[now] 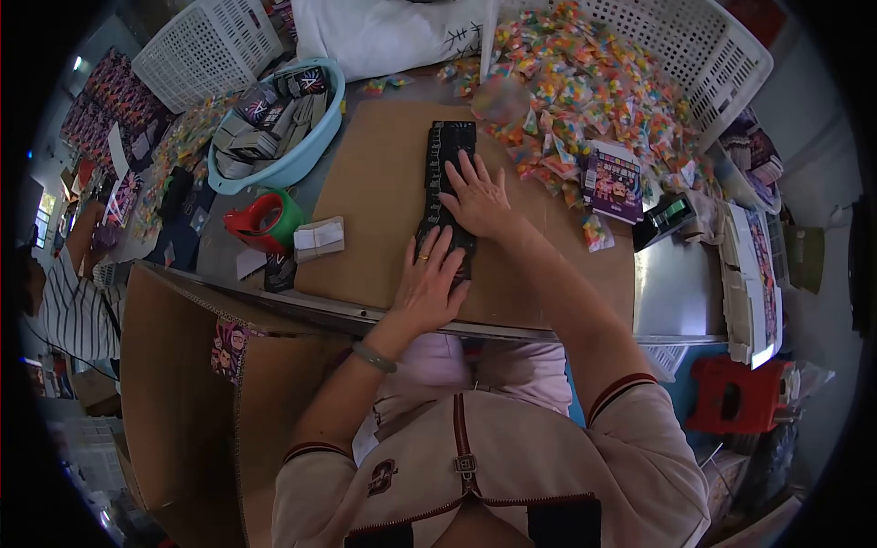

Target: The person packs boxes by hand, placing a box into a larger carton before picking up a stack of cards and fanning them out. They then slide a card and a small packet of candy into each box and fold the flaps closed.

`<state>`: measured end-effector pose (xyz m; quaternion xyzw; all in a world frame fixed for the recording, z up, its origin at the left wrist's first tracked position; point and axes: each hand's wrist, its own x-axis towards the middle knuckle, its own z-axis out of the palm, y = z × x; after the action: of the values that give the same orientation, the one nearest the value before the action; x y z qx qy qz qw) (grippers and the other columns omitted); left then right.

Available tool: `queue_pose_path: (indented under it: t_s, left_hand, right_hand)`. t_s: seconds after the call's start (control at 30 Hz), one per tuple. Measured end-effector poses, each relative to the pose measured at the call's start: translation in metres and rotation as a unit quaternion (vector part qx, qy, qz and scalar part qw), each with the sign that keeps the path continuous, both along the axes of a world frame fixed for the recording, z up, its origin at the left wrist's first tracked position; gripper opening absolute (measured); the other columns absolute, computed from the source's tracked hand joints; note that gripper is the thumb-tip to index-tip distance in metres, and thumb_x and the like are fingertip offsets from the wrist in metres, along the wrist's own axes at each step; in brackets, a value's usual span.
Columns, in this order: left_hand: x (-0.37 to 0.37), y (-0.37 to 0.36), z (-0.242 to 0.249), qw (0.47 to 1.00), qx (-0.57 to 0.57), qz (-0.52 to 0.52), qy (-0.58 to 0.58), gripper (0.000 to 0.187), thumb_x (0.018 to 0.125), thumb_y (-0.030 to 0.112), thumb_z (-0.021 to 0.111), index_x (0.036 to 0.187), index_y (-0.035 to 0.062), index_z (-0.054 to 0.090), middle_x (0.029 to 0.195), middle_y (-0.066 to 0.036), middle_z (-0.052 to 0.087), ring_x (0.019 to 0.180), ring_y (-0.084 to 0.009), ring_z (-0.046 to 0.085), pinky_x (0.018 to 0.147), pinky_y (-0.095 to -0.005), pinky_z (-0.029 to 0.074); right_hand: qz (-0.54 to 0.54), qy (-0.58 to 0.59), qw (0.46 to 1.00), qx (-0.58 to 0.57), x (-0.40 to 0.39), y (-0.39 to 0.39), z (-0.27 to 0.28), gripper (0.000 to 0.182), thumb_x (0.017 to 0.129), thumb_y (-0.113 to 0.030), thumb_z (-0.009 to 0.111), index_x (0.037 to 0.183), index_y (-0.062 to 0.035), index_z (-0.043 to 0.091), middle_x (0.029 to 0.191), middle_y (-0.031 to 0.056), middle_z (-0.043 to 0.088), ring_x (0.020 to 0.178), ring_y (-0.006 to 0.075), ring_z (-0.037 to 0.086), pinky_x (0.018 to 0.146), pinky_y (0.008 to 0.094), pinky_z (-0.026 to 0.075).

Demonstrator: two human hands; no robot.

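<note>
A long row of black flat packs (pixel 449 146) lies on a brown cardboard sheet (pixel 375 192) on the table. My right hand (pixel 477 199) presses flat on the middle of the row, fingers spread. My left hand (pixel 429 279), with a ring and a green bracelet, rests flat on the near end of the same row. Neither hand grips anything.
A heap of colourful small packets (pixel 585 87) spills from a white basket (pixel 703 46) at the right. A blue basin (pixel 274 128) of folded boxes, a red-green tape dispenser (pixel 265 219) and a cardboard box (pixel 183 384) stand at the left. Another person in a striped sleeve (pixel 73 310) sits at far left.
</note>
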<state>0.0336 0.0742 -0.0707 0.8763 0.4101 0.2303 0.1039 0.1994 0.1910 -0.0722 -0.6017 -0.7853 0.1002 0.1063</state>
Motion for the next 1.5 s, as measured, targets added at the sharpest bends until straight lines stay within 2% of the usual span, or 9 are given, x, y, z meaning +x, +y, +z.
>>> queue_pose_path:
  t_s: [0.17, 0.27, 0.4, 0.53, 0.67, 0.73, 0.83, 1.2, 1.5]
  left_hand:
    - [0.002, -0.002, 0.004, 0.999, 0.036, 0.002, -0.001, 0.067, 0.081, 0.028, 0.068, 0.136, 0.0005, 0.042, 0.15, -0.025, 0.028, 0.138, -0.0428, 0.028, 0.11, -0.0623, 0.02]
    - [0.003, 0.001, -0.003, 0.998, 0.011, 0.039, -0.049, 0.091, 0.08, 0.028, 0.069, 0.148, -0.0017, 0.016, 0.151, -0.025, 0.027, 0.14, -0.0421, 0.026, 0.11, -0.0622, 0.018]
    - [0.001, 0.003, -0.017, 0.999, 0.023, 0.029, -0.02, 0.091, 0.081, 0.031, 0.067, 0.149, -0.0021, 0.016, 0.151, -0.026, 0.026, 0.141, -0.0416, 0.023, 0.111, -0.0622, 0.017]
    - [0.003, 0.001, -0.004, 0.995, 0.009, 0.062, 0.074, 0.082, 0.086, 0.038, 0.061, 0.147, -0.0034, 0.024, 0.152, -0.026, 0.024, 0.143, -0.0415, 0.02, 0.112, -0.063, 0.012]
    - [-0.001, -0.003, -0.002, 0.993, 0.005, 0.074, 0.09, 0.073, 0.089, 0.039, 0.056, 0.145, -0.0016, 0.032, 0.154, -0.026, 0.02, 0.143, -0.0418, 0.019, 0.112, -0.0648, 0.01]
    - [0.001, -0.006, 0.003, 0.994, 0.023, 0.059, 0.093, 0.072, 0.089, 0.039, 0.056, 0.145, -0.0002, 0.033, 0.155, -0.026, 0.019, 0.143, -0.042, 0.019, 0.111, -0.0655, 0.01]
    - [0.012, -0.011, 0.014, 0.996, 0.033, 0.039, 0.068, 0.071, 0.089, 0.038, 0.057, 0.145, 0.0022, 0.034, 0.155, -0.026, 0.018, 0.143, -0.0426, 0.019, 0.11, -0.0668, 0.012]
    - [0.073, -0.047, 0.028, 0.997, -0.034, -0.064, 0.036, 0.056, 0.088, 0.037, 0.059, 0.129, -0.0001, 0.054, 0.152, -0.027, 0.022, 0.139, -0.0423, 0.027, 0.108, -0.0622, 0.022]
    - [0.076, -0.058, -0.007, 0.986, 0.122, -0.114, -0.014, 0.051, 0.084, 0.033, 0.062, 0.12, -0.0033, 0.058, 0.143, -0.027, 0.039, 0.131, -0.0426, 0.038, 0.104, -0.0588, 0.031]
  right_hand:
    - [0.051, -0.015, 0.998, 0.025, -0.003, -0.023, -0.006, 0.067, 0.097, -0.047, 0.04, 0.149, -0.0067, 0.03, 0.159, 0.0155, 0.017, 0.146, 0.0358, 0.015, 0.111, 0.0656, 0.014]
    - [0.048, 0.017, 0.998, 0.046, -0.006, -0.035, 0.001, 0.065, 0.097, -0.045, 0.04, 0.149, -0.0059, 0.03, 0.158, 0.0158, 0.019, 0.146, 0.0356, 0.016, 0.111, 0.0657, 0.015]
    - [0.104, 0.006, 0.994, -0.029, 0.001, -0.044, 0.005, 0.059, 0.097, -0.04, 0.036, 0.145, -0.004, 0.035, 0.157, 0.0164, 0.023, 0.145, 0.0363, 0.02, 0.108, 0.0673, 0.017]
    - [0.039, 0.115, 0.988, 0.095, 0.021, -0.08, 0.012, 0.049, 0.087, -0.026, 0.057, 0.132, -0.007, 0.05, 0.147, 0.019, 0.037, 0.14, 0.0379, 0.031, 0.105, 0.0615, 0.03]
    - [-0.039, 0.12, 0.98, 0.155, 0.09, -0.118, 0.017, 0.024, 0.076, -0.015, 0.064, 0.098, -0.0059, 0.062, 0.122, 0.0157, 0.055, 0.112, 0.0368, 0.052, 0.086, 0.0504, 0.044]
    - [-0.088, 0.1, 0.942, 0.309, 0.125, -0.132, 0.011, 0.024, 0.075, -0.013, 0.064, 0.098, -0.0074, 0.061, 0.108, 0.0128, 0.056, 0.1, 0.0337, 0.054, 0.077, 0.0473, 0.044]
    - [-0.194, 0.007, 0.942, 0.274, 0.146, -0.156, 0.015, 0.026, 0.076, -0.011, 0.062, 0.101, -0.0076, 0.06, 0.101, 0.0126, 0.055, 0.097, 0.0332, 0.054, 0.074, 0.0456, 0.044]
    - [-0.144, -0.066, 0.973, 0.169, 0.127, -0.138, 0.004, 0.02, 0.077, -0.011, 0.06, 0.096, -0.0048, 0.058, 0.096, 0.0139, 0.058, 0.094, 0.0328, 0.058, 0.069, 0.0435, 0.049]
    - [-0.094, -0.108, 0.968, 0.209, 0.069, -0.132, -0.017, 0.024, 0.082, -0.017, 0.055, 0.1, -0.002, 0.059, 0.103, 0.0153, 0.057, 0.095, 0.0307, 0.06, 0.064, 0.0426, 0.054]
